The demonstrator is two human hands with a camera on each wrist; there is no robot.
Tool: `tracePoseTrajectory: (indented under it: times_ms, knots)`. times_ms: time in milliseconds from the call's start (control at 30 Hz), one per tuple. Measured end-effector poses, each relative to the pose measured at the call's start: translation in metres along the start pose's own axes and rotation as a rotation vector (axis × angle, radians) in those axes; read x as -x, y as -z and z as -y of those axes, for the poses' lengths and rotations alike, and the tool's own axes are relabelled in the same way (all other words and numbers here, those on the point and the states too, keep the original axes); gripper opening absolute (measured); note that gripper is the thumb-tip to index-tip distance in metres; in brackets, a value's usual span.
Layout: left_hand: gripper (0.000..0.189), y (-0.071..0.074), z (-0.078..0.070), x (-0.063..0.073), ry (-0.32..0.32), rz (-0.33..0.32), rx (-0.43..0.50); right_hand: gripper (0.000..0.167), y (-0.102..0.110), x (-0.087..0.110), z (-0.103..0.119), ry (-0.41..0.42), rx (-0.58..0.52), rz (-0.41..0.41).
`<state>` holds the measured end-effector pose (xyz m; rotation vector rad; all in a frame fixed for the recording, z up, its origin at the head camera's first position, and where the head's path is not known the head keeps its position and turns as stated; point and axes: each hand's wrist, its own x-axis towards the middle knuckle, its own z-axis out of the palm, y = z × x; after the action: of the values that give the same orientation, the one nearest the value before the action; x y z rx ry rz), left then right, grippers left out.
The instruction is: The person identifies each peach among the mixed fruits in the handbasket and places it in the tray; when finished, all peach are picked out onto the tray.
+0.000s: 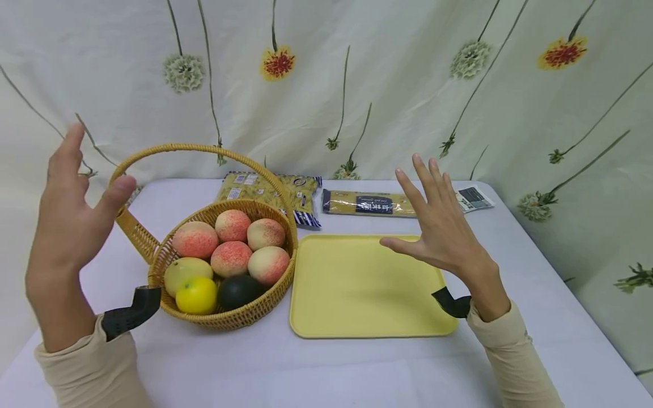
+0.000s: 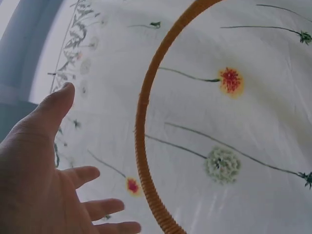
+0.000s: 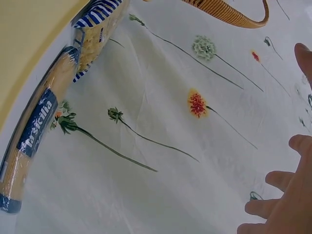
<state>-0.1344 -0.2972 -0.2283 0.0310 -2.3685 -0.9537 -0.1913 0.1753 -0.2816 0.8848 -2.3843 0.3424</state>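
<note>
My left hand (image 1: 71, 209) is raised at the left of the head view, fingers up and thumb spread, holding nothing. It is beside the handle of a wicker basket (image 1: 224, 323), which the left wrist view shows as a tan arch (image 2: 141, 126) apart from the fingers. In the basket lie several peaches (image 1: 232, 259), a greenish-yellow fruit (image 1: 187, 273), a yellow lemon-like fruit (image 1: 196, 296) and a dark avocado-like fruit (image 1: 238, 292). Over the right part of a yellow tray (image 1: 362, 289) hovers my right hand (image 1: 441, 226), fingers spread, with nothing in it.
Behind the basket lies a bag of pasta (image 1: 265, 190). A long spaghetti pack (image 1: 369, 204) lies behind the tray, with a white-and-dark packet end (image 1: 474, 198) to its right. A flower-printed cloth (image 1: 316, 85) hangs at the back of the white table (image 1: 326, 368).
</note>
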Motion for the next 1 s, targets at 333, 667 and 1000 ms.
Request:
tracePoseTrajectory:
  times_ms: [333, 667, 1000]
  knots:
    - [0.038, 0.001, 0.026, -0.009, 0.042, 0.041, -0.015, 0.102, -0.004, -0.002, -0.002, -0.008, -0.118, 0.036]
    - [0.036, -0.004, 0.029, -0.012, 0.080, -0.044, -0.080, 0.092, -0.018, -0.011, 0.016, -0.023, -0.271, 0.142]
    - [0.035, -0.006, 0.028, -0.010, 0.109, -0.053, -0.077, 0.079, -0.044, -0.017, 0.048, 0.162, -0.320, 0.200]
